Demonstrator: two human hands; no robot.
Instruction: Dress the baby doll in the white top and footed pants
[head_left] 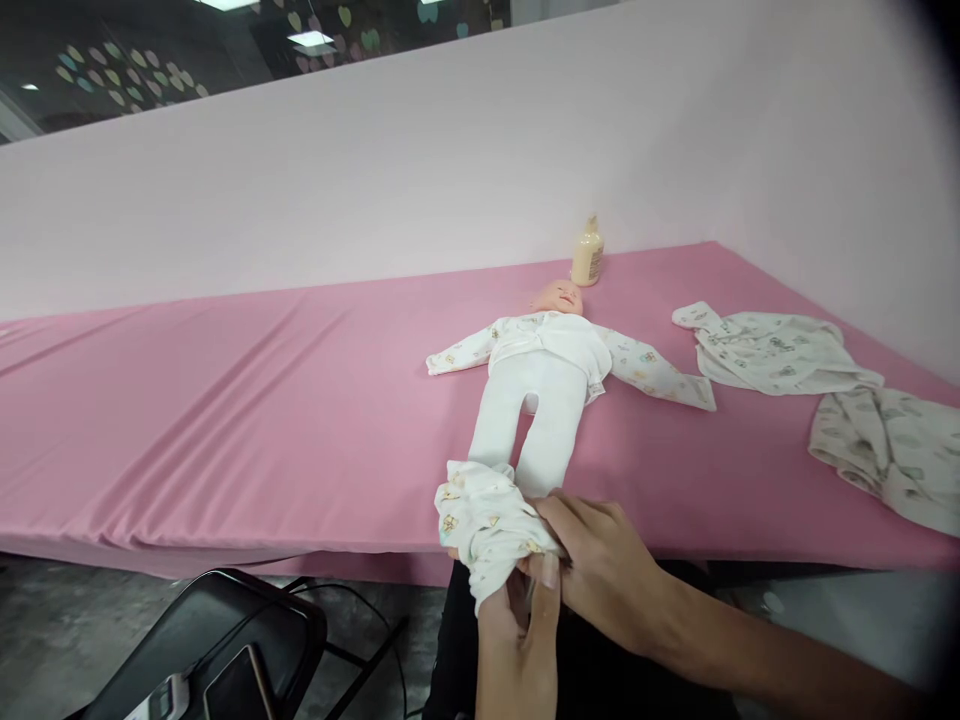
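Note:
A baby doll (564, 293) lies on its back, its arms in printed sleeves (652, 372) spread wide and its white-covered legs (551, 430) pointing toward me. Around the lower ends of the legs sits a bunched pair of white printed baby pants (487, 510). My left hand (514, 620) is partly inside the gathered cloth, thumb pressed on its edge. From the right, my right hand (604, 560) pinches the same garment near the doll's foot. The feet are hidden by cloth and hands.
A pink-sheeted table (247, 430) runs along a white wall (375, 180). Behind the doll's head stands a cream pump bottle (588, 255). Printed baby clothes (780, 352) lie at right. Below the table's front edge, a black chair (217, 640) holds a phone (240, 690).

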